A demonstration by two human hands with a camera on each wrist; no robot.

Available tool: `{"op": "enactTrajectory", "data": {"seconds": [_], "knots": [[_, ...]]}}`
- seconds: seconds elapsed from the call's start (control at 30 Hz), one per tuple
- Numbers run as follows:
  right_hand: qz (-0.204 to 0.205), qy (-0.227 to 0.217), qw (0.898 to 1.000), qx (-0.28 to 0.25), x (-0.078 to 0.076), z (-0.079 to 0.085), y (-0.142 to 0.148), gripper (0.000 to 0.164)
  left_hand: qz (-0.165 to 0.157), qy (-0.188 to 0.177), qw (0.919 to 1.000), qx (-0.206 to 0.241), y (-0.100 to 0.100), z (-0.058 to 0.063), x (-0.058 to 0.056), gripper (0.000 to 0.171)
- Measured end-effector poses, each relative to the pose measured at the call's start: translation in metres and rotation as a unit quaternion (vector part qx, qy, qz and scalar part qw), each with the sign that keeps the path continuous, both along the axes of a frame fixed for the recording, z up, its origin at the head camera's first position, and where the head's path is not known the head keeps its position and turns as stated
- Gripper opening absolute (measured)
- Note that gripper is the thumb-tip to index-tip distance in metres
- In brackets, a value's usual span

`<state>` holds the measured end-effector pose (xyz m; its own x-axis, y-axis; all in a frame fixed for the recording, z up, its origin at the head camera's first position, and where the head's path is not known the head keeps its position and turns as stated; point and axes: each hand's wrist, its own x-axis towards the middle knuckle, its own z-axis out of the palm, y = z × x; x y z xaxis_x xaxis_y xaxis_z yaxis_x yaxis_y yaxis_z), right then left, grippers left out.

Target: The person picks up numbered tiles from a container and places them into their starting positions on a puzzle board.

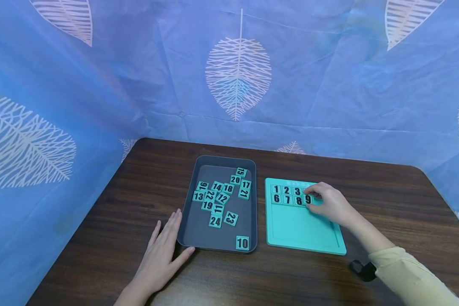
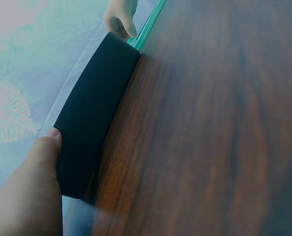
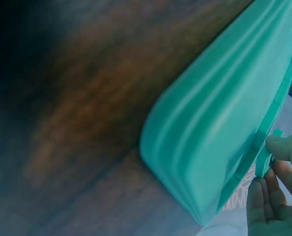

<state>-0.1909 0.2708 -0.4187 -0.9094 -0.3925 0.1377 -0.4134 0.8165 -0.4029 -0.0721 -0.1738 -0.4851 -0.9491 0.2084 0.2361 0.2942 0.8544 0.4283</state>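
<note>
My right hand (image 1: 330,204) pinches the number tile 9 (image 1: 307,199) between thumb and fingers, over the second row of the turquoise board (image 1: 304,229). In the right wrist view the tile (image 3: 265,160) looks tilted between the fingertips, at the row's end. Tiles 1, 2 and 3 (image 1: 297,191) show in the top row, with 6, 7 and 8 (image 1: 298,200) below; the hand hides the top row's right part. My left hand (image 1: 158,257) lies with fingers extended, touching the near left corner of the dark grey tray (image 1: 225,242). Its thumb (image 2: 49,147) rests against the tray's side in the left wrist view.
Several loose number tiles lie scattered in the tray, some turned or sideways, with tile 10 (image 1: 242,243) alone at the near right corner. Tray and board stand side by side on the brown wooden table (image 1: 145,178). A blue leaf-patterned cloth (image 1: 310,85) hangs behind.
</note>
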Motion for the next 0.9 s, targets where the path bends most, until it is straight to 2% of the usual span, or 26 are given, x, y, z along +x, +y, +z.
{"op": "enactTrajectory", "data": {"seconds": [0.5,0.9], "knots": [[-0.021,-0.028,0.999,0.014,0.0013,-0.0044,0.0097,0.033,-0.003,-0.005,1.0000,0.006,-0.0007,0.0005,-0.0006,0.087],[-0.015,-0.007,1.000,0.023,0.0033,-0.0043,0.0071,0.035,-0.001,-0.020,0.9998,-0.002,0.0002,0.0008,-0.0006,0.087]]}}
